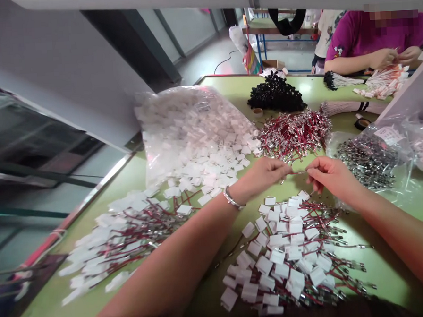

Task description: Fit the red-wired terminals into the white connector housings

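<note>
Thin wire piece [298,172], slim, shiny in part, long axis roughly level left-right, held between both hands above the green, smooth table [364,231]. Left hand [273,170]: grip closed on one end. Right hand [320,171]: grip pinching the other. Squarish white plastic housings [276,257] on red wires nearer the person.

Two heaps of white-tabbed leads [294,253] lie near — beyond them one heap of red leads [295,133], one heap of black pieces [275,94], three clear bags [170,127], two tape rolls [362,123], two wire bundles [350,107] — and one thin wire [299,173] is held.
</note>
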Demonstrator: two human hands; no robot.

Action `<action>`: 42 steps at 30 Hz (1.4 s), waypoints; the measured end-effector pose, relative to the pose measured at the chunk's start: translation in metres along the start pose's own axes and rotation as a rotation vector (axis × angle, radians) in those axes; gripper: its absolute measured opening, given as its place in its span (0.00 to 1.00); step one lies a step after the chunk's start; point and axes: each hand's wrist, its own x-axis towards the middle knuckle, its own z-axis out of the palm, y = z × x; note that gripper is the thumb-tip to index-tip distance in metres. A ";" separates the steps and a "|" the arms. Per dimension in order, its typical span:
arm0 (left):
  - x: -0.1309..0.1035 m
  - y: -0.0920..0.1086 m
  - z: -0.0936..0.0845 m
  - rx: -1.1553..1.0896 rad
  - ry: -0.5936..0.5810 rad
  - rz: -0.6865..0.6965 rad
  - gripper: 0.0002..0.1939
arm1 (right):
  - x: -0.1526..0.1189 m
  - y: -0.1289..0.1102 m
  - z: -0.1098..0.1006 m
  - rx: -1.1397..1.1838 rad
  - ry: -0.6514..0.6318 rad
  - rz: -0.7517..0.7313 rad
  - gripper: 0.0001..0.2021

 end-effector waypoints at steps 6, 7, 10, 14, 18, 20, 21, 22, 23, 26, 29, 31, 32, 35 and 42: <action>-0.006 -0.003 -0.003 -0.095 -0.044 -0.099 0.11 | 0.006 0.012 -0.020 -0.165 0.075 -0.121 0.07; -0.006 -0.002 0.000 -0.098 -0.023 -0.108 0.11 | 0.007 0.012 -0.022 -0.273 0.094 -0.162 0.07; -0.005 0.000 0.017 -0.094 0.035 -0.093 0.12 | 0.005 0.010 -0.018 -0.721 0.180 -0.430 0.08; -0.002 0.003 0.030 0.013 0.075 0.024 0.10 | -0.002 0.009 0.002 -1.066 0.014 -0.591 0.18; -0.005 0.000 -0.001 0.166 0.062 0.049 0.13 | -0.002 0.016 0.004 -1.010 -0.009 -0.493 0.19; -0.008 -0.010 -0.029 0.429 0.195 0.046 0.13 | 0.000 0.018 -0.004 -0.909 0.023 -0.403 0.16; -0.009 -0.017 -0.042 0.616 0.230 0.024 0.13 | 0.001 0.018 -0.007 -0.869 0.032 -0.354 0.14; -0.010 -0.025 -0.053 0.771 0.229 -0.005 0.14 | 0.002 0.018 -0.011 -0.837 0.037 -0.313 0.12; -0.010 -0.032 -0.061 0.866 0.195 -0.022 0.15 | 0.003 0.018 -0.013 -0.811 0.043 -0.285 0.10; -0.008 -0.049 -0.070 0.939 0.128 -0.029 0.15 | 0.005 0.018 -0.014 -0.727 0.092 -0.278 0.07; -0.003 -0.051 -0.062 0.937 0.137 -0.020 0.12 | 0.007 0.018 -0.013 -0.624 0.143 -0.276 0.06; 0.000 -0.048 -0.054 0.914 0.171 -0.022 0.10 | 0.007 0.016 -0.011 -0.548 0.141 -0.246 0.06; 0.002 -0.046 -0.050 0.898 0.189 -0.024 0.09 | 0.007 0.015 -0.011 -0.507 0.136 -0.224 0.06; 0.005 -0.042 -0.040 0.851 0.226 -0.050 0.08 | 0.005 0.009 -0.010 -0.380 0.118 -0.137 0.08; 0.002 -0.032 -0.034 0.423 0.362 -0.114 0.06 | 0.003 0.007 -0.011 -0.187 0.086 -0.028 0.11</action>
